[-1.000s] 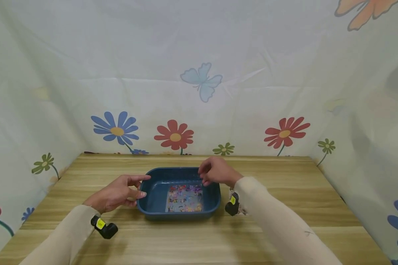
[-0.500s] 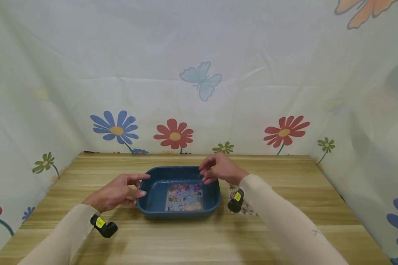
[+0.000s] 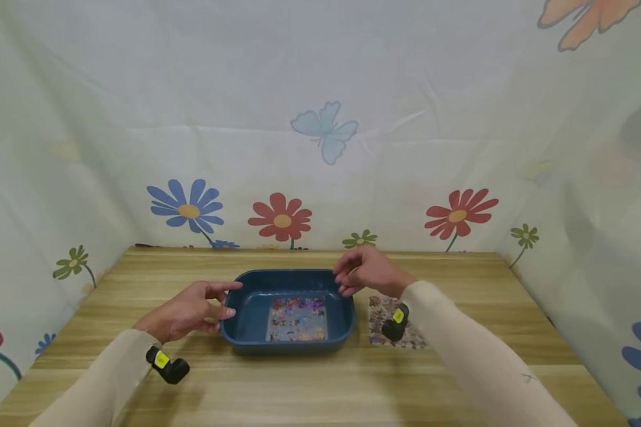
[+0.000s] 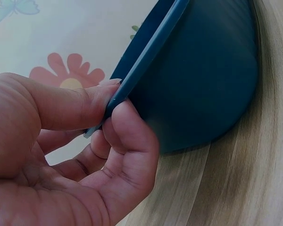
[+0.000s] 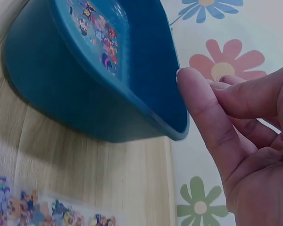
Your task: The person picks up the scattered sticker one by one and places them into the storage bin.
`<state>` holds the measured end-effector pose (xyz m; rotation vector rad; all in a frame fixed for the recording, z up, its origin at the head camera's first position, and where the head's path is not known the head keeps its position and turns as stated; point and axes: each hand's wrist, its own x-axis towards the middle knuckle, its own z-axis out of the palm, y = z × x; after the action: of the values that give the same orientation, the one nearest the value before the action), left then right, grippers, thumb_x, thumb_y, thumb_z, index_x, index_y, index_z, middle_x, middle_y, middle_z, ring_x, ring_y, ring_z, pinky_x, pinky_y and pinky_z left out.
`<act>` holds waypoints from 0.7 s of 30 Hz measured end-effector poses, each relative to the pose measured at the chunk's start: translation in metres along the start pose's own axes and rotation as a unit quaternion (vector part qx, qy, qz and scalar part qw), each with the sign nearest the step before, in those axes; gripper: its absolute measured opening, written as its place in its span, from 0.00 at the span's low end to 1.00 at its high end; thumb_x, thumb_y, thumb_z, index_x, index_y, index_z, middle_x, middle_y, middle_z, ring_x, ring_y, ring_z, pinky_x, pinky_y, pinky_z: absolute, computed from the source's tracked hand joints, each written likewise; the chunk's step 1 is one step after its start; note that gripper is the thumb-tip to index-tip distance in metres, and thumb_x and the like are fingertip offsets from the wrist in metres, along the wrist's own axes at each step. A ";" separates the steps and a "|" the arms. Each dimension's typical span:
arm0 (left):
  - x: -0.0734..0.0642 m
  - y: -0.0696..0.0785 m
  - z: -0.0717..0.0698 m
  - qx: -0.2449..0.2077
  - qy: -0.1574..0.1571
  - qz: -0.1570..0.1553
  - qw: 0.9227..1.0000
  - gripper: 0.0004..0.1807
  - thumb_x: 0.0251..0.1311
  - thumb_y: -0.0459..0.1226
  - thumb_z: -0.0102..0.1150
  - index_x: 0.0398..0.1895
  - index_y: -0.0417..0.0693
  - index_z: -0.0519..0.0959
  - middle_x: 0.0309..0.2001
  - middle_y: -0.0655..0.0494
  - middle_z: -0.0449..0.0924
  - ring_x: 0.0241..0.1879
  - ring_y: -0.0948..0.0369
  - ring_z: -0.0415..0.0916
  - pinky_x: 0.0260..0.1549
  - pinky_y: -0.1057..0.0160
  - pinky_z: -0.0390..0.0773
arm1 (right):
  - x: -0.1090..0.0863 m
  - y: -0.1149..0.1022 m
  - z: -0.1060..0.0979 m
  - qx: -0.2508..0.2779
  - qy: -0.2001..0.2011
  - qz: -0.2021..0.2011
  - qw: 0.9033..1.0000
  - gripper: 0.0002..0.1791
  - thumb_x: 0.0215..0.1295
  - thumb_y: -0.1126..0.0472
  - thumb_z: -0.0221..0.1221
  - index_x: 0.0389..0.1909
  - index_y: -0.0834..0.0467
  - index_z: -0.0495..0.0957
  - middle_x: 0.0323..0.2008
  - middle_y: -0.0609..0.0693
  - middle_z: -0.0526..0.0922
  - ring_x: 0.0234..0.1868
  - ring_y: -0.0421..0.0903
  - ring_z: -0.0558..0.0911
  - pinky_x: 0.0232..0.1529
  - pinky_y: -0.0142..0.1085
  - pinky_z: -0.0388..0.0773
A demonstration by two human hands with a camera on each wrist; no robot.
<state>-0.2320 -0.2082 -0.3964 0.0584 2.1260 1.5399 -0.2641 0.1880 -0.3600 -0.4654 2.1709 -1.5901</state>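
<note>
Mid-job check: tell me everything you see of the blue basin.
The blue basin is oblong with rounded corners, smooth and slightly glossy like plastic, with a lipped rim. It stands upright on the wood-grained table, open at the top, long side toward the person. A multicoloured patterned sheet lies on its floor. The left hand pinches the rim at the left end; the right hand is by the far right corner, contact unclear.

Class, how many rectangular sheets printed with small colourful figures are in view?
2: one sheet inside the blue rectangular tub, a second sheet on the wooden table to its right. Others could be hidden.
</note>
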 end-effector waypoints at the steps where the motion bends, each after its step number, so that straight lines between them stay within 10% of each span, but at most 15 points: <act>1: 0.000 0.000 0.000 0.000 0.000 0.000 1.000 0.42 0.64 0.32 0.70 0.80 0.48 0.64 0.49 0.46 0.67 0.33 0.56 0.77 0.31 0.64 0.83 | -0.001 0.001 -0.002 0.000 0.000 -0.002 1.000 0.17 0.66 0.77 0.60 0.55 0.76 0.78 0.46 0.75 0.82 0.34 0.50 0.90 0.42 0.47 0.89; 21: 0.001 -0.001 0.000 0.011 0.000 0.000 1.000 0.41 0.65 0.31 0.69 0.80 0.48 0.63 0.49 0.45 0.67 0.34 0.55 0.79 0.32 0.64 0.84 | -0.022 0.024 -0.036 -0.029 0.024 0.014 0.999 0.14 0.65 0.77 0.61 0.51 0.71 0.81 0.38 0.61 0.86 0.37 0.55 0.90 0.44 0.52 0.89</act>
<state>-0.2328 -0.2081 -0.3979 0.0674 2.1430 1.5162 -0.2638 0.2356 -0.3710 -0.4158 2.2534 -1.5427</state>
